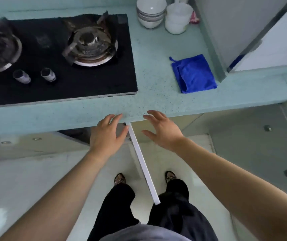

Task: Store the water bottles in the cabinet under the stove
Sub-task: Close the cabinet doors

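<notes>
A cabinet door (143, 164) under the counter stands open, seen edge-on as a white strip that swings out toward my feet. My left hand (107, 134) hovers left of the door's hinge end, fingers loosely spread and holding nothing, over the dark cabinet opening (76, 134). My right hand (161, 129) is just right of the door, fingers spread, empty, at the counter's front edge (87, 117). The black two-burner stove (57, 58) sits on the counter above. No water bottles are in view.
A blue cloth pouch (194, 73) lies on the counter right of the stove. Stacked white bowls (150, 13) and a white container (177, 18) stand at the back. A closed cabinet door (250, 148) with round knobs is to the right. My feet stand on the pale floor (26, 180).
</notes>
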`<state>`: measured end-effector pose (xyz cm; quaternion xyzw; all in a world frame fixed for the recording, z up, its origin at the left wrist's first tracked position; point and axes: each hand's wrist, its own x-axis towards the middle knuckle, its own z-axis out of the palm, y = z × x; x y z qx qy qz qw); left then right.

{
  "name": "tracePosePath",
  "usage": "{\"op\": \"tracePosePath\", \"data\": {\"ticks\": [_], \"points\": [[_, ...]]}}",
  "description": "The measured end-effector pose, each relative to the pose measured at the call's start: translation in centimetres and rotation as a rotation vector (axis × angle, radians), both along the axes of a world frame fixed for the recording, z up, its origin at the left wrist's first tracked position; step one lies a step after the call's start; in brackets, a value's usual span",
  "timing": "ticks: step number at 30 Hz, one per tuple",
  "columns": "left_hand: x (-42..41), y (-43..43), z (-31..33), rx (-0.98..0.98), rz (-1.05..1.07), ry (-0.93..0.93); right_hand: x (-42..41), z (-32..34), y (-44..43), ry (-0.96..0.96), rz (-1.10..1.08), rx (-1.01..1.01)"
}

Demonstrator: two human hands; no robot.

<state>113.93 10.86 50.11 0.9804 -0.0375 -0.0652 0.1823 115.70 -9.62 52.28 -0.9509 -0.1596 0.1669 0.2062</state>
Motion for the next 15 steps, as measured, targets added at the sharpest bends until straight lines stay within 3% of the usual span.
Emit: {"op": "tracePosePath", "data": {"ticks": [8,15], "points": [[-3.9,-7.1,-3.7,-0.081,0.475,0.127,5.5,-4.1,-1.5,-0.020,0.483,-0.099],[-5.3,-10.7,-8.1,-0.225,0.707,0.221,7.6,-7.5,-2.6,-0.132,0.507,-0.057]]}}
